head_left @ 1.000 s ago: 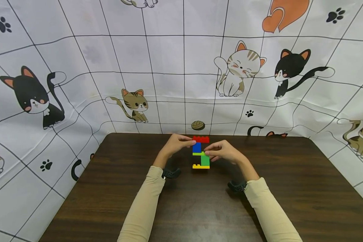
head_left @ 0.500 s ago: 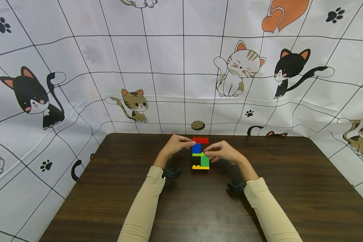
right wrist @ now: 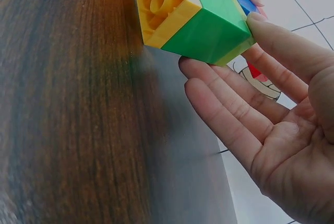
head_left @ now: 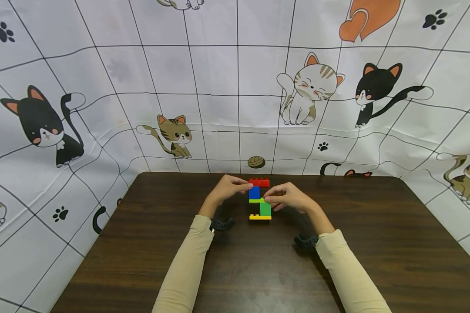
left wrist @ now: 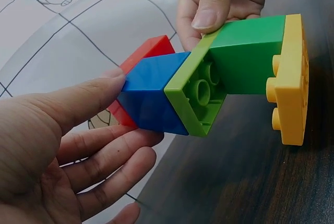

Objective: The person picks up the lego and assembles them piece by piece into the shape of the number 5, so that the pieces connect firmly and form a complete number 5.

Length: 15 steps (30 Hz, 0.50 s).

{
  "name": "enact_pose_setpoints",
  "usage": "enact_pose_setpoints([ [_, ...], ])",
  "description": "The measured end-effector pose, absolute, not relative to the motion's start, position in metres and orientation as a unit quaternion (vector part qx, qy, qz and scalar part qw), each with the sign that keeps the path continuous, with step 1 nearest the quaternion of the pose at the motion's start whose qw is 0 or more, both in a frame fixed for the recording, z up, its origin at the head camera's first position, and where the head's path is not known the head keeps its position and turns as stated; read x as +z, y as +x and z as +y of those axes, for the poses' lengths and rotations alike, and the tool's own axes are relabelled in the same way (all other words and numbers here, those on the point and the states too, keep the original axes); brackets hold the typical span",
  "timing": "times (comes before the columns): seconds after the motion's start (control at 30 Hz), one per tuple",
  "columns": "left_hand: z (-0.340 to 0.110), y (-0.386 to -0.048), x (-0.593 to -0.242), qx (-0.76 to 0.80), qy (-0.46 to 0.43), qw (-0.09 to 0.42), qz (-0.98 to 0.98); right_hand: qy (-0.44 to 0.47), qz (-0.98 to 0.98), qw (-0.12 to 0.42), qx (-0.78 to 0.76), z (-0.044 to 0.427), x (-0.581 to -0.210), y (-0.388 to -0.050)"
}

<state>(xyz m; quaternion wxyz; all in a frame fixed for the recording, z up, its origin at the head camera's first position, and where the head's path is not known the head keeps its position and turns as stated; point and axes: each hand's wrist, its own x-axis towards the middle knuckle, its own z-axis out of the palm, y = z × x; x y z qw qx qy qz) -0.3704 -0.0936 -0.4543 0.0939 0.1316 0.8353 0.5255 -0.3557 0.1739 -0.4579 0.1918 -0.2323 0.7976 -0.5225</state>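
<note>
A stack of joined toy building bricks stands between my hands, near the far side of the table. From bottom to top in the head view come a yellow brick (head_left: pixel 260 217), a green brick (head_left: pixel 265 209), a thin lime brick (head_left: pixel 254 201), a blue brick (head_left: pixel 254 192) and a red brick (head_left: pixel 260 182). My left hand (head_left: pixel 228 190) pinches the blue brick beside the red one, thumb in front. With thumb and fingers, my right hand (head_left: pixel 289 196) grips the stack at the lime brick. Hollow tubes show under the yellow brick (right wrist: pixel 162 4) in the right wrist view.
The dark wooden table (head_left: pixel 235 269) spreads out around the stack and both forearms. A white cloth with cat drawings (head_left: pixel 219 69) hangs behind its far edge. Each wrist wears a black band with a device (head_left: pixel 222 224).
The brick stack has sunk very slightly in the head view, and both hands have kept their hold on it. Otherwise the arms look nearly still.
</note>
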Motion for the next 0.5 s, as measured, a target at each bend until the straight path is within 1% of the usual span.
enact_pose_setpoints([
  [0.5,-0.0882,-0.3715,-0.4593,0.518,0.122,0.092,0.842,-0.228,0.806,0.195,-0.511,0.1740,-0.4594,-0.3565],
])
